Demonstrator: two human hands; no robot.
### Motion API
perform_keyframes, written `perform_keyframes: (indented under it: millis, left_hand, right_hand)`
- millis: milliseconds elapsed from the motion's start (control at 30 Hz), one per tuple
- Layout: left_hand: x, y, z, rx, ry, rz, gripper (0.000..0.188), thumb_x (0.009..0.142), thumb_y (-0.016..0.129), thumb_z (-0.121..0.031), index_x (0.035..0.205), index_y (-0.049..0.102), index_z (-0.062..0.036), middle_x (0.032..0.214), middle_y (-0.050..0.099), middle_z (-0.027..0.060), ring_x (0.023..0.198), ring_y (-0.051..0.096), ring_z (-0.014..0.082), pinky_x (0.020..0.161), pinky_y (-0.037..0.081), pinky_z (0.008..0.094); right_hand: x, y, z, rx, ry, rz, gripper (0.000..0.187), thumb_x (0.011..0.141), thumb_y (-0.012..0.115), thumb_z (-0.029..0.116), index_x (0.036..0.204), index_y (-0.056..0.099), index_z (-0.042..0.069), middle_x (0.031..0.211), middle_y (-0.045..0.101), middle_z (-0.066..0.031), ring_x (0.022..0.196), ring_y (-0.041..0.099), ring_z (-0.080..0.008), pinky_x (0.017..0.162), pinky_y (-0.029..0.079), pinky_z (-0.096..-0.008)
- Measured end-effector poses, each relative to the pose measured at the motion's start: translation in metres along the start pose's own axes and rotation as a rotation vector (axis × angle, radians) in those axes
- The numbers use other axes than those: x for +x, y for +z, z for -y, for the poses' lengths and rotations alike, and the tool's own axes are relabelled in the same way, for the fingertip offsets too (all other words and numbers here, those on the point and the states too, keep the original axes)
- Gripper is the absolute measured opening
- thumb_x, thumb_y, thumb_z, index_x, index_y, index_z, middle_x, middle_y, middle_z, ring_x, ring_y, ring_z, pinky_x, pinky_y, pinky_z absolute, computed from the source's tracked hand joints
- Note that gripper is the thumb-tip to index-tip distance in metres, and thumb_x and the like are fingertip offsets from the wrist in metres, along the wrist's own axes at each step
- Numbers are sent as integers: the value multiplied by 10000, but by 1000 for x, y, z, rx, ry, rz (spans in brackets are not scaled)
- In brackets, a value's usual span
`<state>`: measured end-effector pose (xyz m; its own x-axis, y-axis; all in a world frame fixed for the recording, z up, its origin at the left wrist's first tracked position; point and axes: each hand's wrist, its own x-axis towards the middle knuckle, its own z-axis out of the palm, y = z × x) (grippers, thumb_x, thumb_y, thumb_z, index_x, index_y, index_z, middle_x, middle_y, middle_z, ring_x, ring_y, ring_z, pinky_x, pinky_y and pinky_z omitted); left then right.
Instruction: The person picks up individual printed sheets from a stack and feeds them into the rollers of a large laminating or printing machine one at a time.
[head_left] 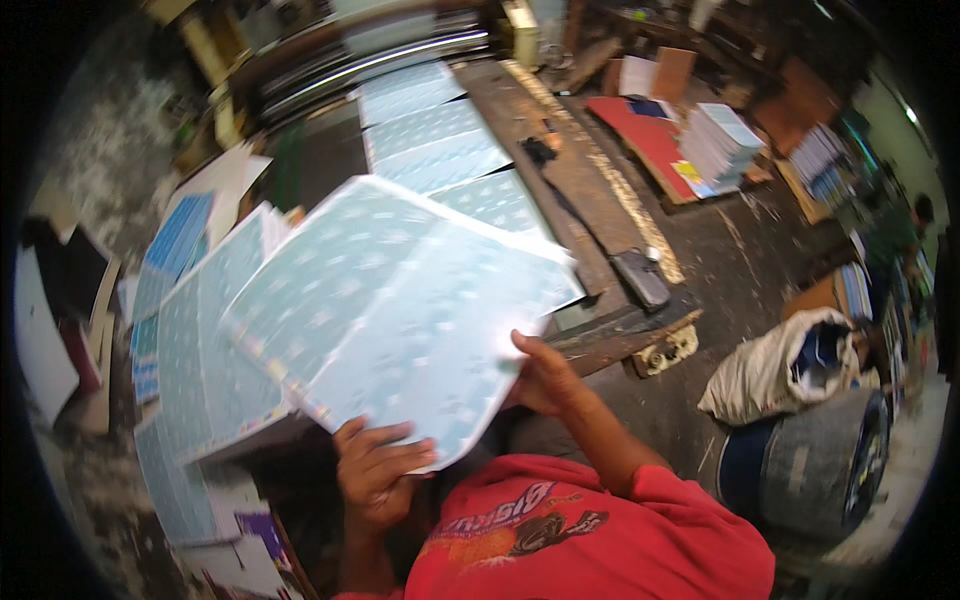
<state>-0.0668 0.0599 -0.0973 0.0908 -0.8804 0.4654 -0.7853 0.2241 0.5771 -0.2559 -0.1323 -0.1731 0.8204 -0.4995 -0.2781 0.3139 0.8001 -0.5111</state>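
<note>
Left hand and right hand, both half-closed on a blue patterned sheet, in front of the roller machine.

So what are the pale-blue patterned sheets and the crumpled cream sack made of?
The pale-blue patterned sheets look like paper, perhaps slightly glossy: thin edges, a bright glare. The crumpled cream sack looks matte and creased, perhaps cloth or woven plastic.

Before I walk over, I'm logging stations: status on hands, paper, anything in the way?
Left hand gripping near edge of blue printed paper; right hand on its right edge. Paper raised, hiding part of the sheets beyond.
</note>
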Motion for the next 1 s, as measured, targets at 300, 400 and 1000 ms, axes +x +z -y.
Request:
perform_keyframes:
  millis: [300,400,1000]
  left_hand:
    - [-23,42,59,-492,-272,458,126,858,709,-293,948,761,-222,1048,728,-62,1283,518,246,1156,-29,585]
    - [-39,56,68,-656,-419,430,189,906,657,-332,896,752,-169,1055,729,-21,1299,503,274,1156,-44,585]
    - [-31,88,108,-652,-400,383,140,767,799,-253,838,752,-143,961,736,6,1244,553,247,1169,14,572]
  right_hand:
    - [-53,-91,-66,-23,-72,-405,500,881,654,210,1290,470,-13,1135,622,-168,1065,617,-295,894,519,-460]
    - [-81,-86,-75,20,-77,-193,642,859,676,155,1386,350,-11,1294,514,-193,1126,576,-349,909,527,-492]
    - [-96,-112,-116,-198,114,-587,458,859,682,85,1250,458,1,1025,620,-161,795,664,-268,681,594,-410]
